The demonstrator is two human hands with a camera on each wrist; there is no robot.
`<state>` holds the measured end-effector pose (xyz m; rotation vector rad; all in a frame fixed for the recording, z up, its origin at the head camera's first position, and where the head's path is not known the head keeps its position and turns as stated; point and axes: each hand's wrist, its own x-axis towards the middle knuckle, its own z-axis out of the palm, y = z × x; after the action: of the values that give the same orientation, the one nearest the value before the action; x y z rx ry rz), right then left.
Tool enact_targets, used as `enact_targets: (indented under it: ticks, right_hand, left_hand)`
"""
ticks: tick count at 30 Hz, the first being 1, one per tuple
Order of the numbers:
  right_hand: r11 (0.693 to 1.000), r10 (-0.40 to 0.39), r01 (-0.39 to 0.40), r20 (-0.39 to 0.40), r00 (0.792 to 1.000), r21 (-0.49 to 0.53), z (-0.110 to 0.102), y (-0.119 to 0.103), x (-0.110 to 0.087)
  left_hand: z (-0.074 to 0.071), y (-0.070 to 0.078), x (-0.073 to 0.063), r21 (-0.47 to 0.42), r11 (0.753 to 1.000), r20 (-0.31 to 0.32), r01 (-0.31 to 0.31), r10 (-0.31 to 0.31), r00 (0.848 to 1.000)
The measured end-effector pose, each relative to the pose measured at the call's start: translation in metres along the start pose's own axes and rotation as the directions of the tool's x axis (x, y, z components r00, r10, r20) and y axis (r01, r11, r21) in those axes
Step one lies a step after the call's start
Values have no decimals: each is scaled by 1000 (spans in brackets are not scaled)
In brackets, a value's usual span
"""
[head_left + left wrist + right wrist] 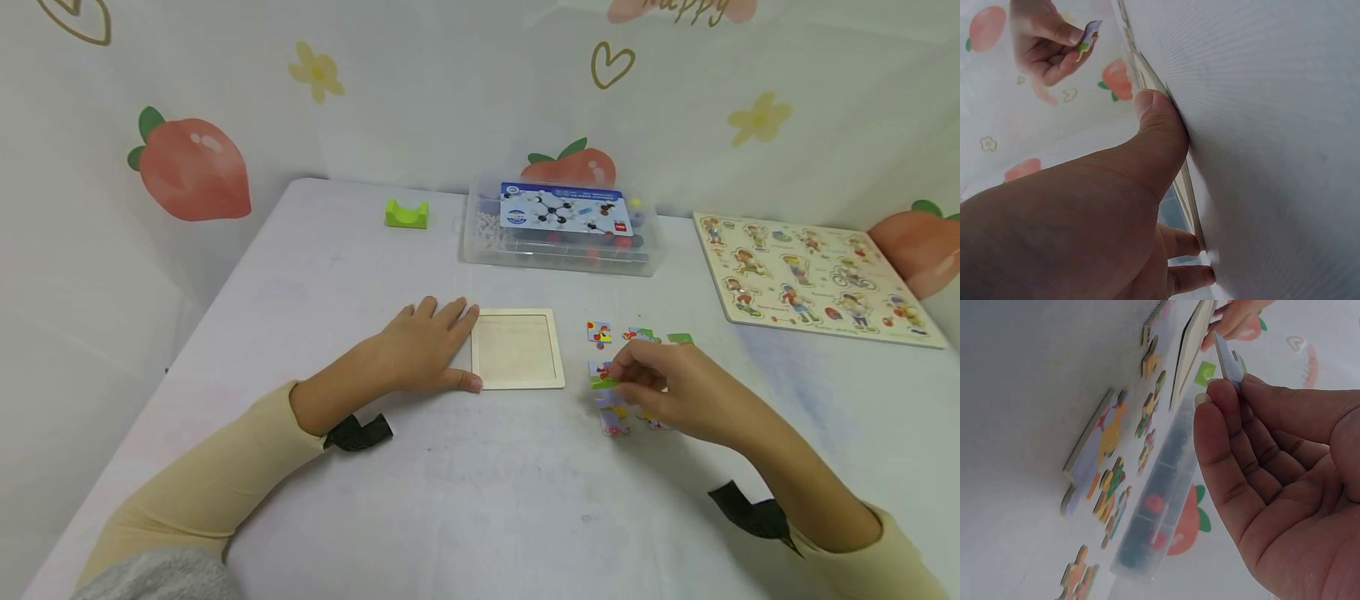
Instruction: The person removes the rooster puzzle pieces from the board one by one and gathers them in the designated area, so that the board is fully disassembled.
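My left hand (423, 348) lies flat with spread fingers at the left edge of a shallow square wooden tray (558, 354). Its thumb and fingertips touch the tray's rim, as the left wrist view also shows. To the tray's right, my right hand (690, 392) pinches a jigsaw puzzle piece (1229, 362) between thumb and fingers, raised above the table. More puzzle pieces (599, 332) lie flat under and around this hand, which hides some of them. In the right wrist view, a larger lilac piece with a yellow figure (1110, 437) lies among the loose pieces.
A clear plastic case (558, 258) with a blue molecule label stands at the back. Behind the tray to the left sits a green curved block (407, 217). A wooden board with pictures of children (825, 279) lies at the right. Dark straps (360, 433) hang at both wrists.
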<state>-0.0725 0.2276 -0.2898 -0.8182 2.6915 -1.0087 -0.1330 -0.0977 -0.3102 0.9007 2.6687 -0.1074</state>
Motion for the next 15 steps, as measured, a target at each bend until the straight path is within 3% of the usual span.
enact_targets:
  ticks: [15]
  right_hand:
    - [1000, 4, -5, -54, 999, -18, -6, 13, -27]
  left_hand:
    - [1, 0, 0, 6, 1000, -7, -4, 4, 1000]
